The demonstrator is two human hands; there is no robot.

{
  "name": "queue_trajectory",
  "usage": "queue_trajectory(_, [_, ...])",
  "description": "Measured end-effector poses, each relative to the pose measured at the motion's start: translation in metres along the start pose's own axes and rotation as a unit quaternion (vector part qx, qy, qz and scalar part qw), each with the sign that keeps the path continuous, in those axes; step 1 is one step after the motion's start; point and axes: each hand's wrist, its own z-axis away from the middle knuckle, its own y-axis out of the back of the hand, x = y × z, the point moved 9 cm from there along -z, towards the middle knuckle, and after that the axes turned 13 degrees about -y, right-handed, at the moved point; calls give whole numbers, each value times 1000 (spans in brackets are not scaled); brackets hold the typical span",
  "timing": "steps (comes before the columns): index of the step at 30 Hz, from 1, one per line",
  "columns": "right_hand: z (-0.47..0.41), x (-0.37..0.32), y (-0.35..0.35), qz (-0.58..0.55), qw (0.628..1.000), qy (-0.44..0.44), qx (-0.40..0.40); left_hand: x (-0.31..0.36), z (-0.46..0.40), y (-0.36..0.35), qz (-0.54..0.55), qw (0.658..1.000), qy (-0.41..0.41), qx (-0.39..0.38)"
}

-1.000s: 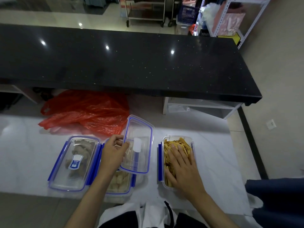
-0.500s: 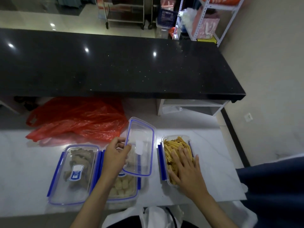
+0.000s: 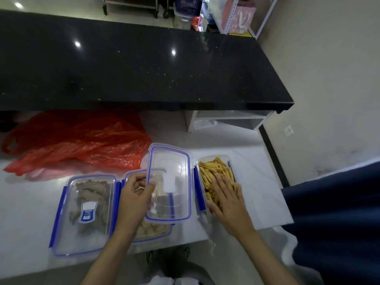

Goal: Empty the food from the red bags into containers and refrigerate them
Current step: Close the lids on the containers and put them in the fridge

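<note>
The clear lid (image 3: 169,184), light, stiff and slick, is pinched at its left edge by the left hand (image 3: 134,199). The right hand (image 3: 228,199) presses spread fingers on yellow strips in the right container (image 3: 214,181). Grip the lid's rims.

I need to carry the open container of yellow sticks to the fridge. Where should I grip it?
Grip the yellow-stick container by its two long side walls, coming from above: it has no lid, so keep it level, fingers clear of the blue latch.
</note>
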Motion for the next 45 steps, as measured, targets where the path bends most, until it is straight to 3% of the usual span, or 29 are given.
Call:
queue_trajectory(4, [1,17,33,-154,986,-62,29,-7,4,-18,20,999,22,-15])
queue_trajectory(7, [7,33,61,-320,936,-133,55,-7,9,-42,35,998,44,-33])
queue_trajectory(10, [2,25,66,-454,872,-175,-46,-9,15,-71,55,995,60,-56])
queue_trajectory(13, [-10,14,70,-465,863,-153,-122,-1,18,-98,63,992,68,-85])
queue_trajectory(16, [-28,31,88,-452,879,-130,-77,16,4,-109,-29,995,2,-91])
queue_trajectory(19, [-49,54,113,-442,890,-108,-34,42,-12,-120,-151,977,-98,-115])
queue_trajectory(24, [-68,61,139,-491,867,-31,-75,75,-12,-141,-107,975,-143,-131])
queue_trajectory(29, [-81,81,129,-542,834,-51,-96,62,-8,-157,-55,980,-88,-170])
queue_trajectory(32, [-85,89,107,-509,851,-63,-117,41,1,-165,-43,985,-42,-160])
queue_trajectory(34, [-86,97,80,-466,869,-84,-145,21,6,-164,-126,982,-32,-140])
queue_trajectory(38, [-80,106,44,-401,895,-99,-171,-14,19,-172,-278,940,6,-198])
queue_trajectory(45, [-78,100,46,-215,961,-39,-168,-19,21,-174,-321,928,40,-186])
